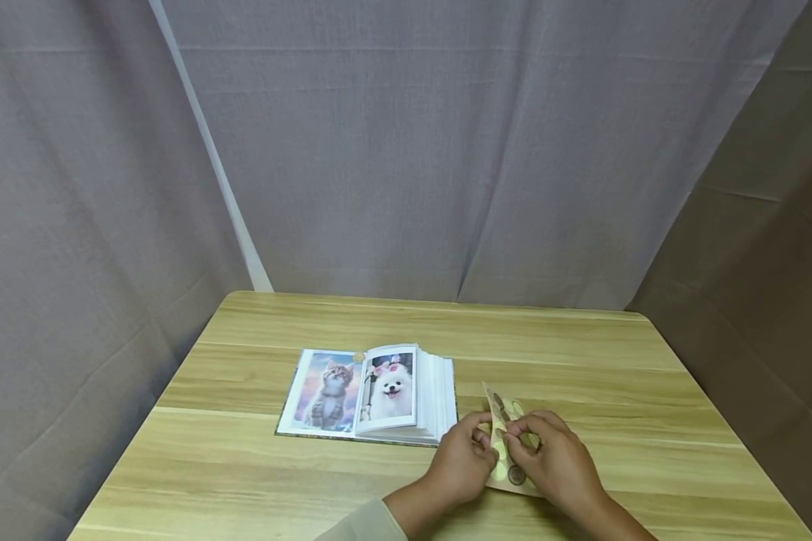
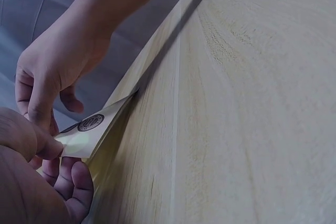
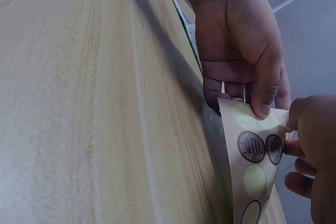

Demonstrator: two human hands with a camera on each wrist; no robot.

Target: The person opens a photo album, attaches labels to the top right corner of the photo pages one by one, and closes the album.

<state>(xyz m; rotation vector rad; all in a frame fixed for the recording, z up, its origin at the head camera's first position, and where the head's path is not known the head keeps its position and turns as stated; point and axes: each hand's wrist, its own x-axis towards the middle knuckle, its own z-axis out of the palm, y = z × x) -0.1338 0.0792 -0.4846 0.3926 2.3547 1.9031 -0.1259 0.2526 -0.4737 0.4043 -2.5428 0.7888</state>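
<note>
A bent sheet of round stickers (image 1: 507, 485) is held between both hands above the front right of the table. My left hand (image 1: 462, 460) grips its left edge, thumb on the printed face, as the right wrist view also shows. Fingertips of my right hand (image 1: 558, 458) pinch at a round sticker (image 3: 285, 120) by the sheet's edge; how far it is lifted is hidden. Dark printed stickers (image 3: 251, 147) and pale yellow spots (image 3: 254, 181) cover the sheet. Left of the hands lies an open photo album (image 1: 436, 391), showing a kitten picture (image 1: 331, 394) and a white dog picture (image 1: 391, 391).
A small round gold sticker (image 1: 359, 357) sits at the album's top, near the fold. The wooden table (image 1: 210, 466) has a rounded far edge. Grey curtains (image 1: 352, 165) hang behind it and along both sides.
</note>
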